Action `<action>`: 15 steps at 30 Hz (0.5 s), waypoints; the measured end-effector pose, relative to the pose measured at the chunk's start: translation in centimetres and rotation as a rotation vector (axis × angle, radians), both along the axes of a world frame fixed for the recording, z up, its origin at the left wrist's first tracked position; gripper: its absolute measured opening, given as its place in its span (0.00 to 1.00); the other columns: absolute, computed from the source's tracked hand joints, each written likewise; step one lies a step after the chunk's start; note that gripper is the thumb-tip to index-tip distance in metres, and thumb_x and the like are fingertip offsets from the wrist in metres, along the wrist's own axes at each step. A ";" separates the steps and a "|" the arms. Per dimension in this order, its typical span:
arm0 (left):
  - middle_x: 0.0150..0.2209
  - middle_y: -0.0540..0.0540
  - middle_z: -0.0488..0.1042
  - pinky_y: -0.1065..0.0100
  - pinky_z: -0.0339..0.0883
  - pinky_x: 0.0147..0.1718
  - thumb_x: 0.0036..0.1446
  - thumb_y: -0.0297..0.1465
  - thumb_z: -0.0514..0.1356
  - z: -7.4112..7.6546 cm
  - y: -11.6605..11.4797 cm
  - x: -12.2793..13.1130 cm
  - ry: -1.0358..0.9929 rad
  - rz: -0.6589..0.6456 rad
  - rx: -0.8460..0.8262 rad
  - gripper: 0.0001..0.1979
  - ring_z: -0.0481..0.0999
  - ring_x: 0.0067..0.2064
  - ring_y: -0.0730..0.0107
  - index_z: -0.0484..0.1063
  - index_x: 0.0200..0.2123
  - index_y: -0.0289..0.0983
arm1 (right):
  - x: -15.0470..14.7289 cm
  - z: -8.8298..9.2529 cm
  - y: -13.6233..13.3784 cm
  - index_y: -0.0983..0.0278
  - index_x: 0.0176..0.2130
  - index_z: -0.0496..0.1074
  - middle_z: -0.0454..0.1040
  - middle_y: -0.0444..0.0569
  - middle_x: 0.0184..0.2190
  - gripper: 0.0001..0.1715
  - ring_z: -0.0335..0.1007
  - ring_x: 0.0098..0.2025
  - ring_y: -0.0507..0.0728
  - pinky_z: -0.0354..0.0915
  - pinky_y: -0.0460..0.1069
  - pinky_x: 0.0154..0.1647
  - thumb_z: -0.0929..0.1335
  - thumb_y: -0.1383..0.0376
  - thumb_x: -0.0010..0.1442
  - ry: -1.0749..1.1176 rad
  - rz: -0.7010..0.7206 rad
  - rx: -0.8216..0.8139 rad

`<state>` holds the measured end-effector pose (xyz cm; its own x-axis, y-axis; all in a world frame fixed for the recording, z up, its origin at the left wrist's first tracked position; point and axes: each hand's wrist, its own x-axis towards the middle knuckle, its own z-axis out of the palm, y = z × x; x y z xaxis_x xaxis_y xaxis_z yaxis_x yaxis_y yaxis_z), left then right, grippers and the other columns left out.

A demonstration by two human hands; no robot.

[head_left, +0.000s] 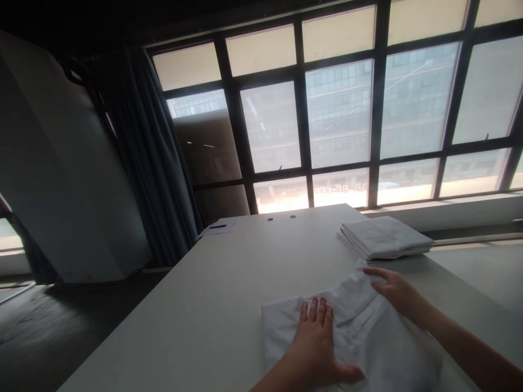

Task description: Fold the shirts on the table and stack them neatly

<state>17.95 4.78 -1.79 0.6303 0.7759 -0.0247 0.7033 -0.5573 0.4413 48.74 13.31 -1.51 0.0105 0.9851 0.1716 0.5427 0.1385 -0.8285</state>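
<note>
A white cloth (351,310), partly folded and wrinkled, lies on the white table (212,288) close to me. My left hand (314,345) rests palm down on its left part, fingers spread. At the cloth's upper right edge is my right hand (394,288), with thumb and index finger apart at the raised corner; its other fingers are partly hidden. The cloth's lower right part is blurred. Just beyond my right hand, a stack of folded white cloths (384,237) sits at the table's right edge.
Papers (224,228) with a blue pen (218,226) lie at the table's far left corner. Two round grommets (293,216) are near the far edge. Behind stand large windows and a dark blue curtain (155,158); a grey floor shows at left.
</note>
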 end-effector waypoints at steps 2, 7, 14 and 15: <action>0.74 0.40 0.29 0.43 0.23 0.70 0.49 0.67 0.54 0.0 0.5 0.4 -0.016 -0.002 -0.009 0.62 0.25 0.73 0.45 0.33 0.74 0.35 | -1.7 2.1 0.2 0.68 0.57 0.73 0.79 0.55 0.52 0.33 0.76 0.51 0.64 0.69 0.54 0.53 0.66 0.58 0.53 0.115 0.030 -0.049; 0.74 0.37 0.32 0.44 0.24 0.70 0.46 0.67 0.57 -0.2 1.8 1.3 -0.060 0.039 -0.027 0.67 0.27 0.73 0.43 0.31 0.73 0.32 | -7.7 6.1 0.2 0.71 0.65 0.61 0.81 0.53 0.46 0.41 0.79 0.44 0.61 0.74 0.54 0.46 0.65 0.62 0.54 0.345 0.167 -0.145; 0.74 0.42 0.42 0.37 0.27 0.68 0.51 0.59 0.62 -1.2 2.8 2.0 -0.103 -0.023 0.089 0.54 0.37 0.73 0.39 0.43 0.73 0.44 | -15.2 4.4 0.1 0.73 0.59 0.70 0.73 0.60 0.58 0.37 0.68 0.62 0.65 0.59 0.58 0.66 0.65 0.66 0.50 0.047 0.156 0.099; 0.73 0.43 0.48 0.36 0.30 0.68 0.54 0.56 0.61 -1.4 3.2 2.1 -0.134 -0.045 0.120 0.46 0.43 0.72 0.38 0.51 0.71 0.47 | -15.9 3.8 0.0 0.72 0.59 0.70 0.72 0.60 0.60 0.37 0.65 0.64 0.64 0.56 0.58 0.68 0.65 0.67 0.50 0.036 0.152 0.112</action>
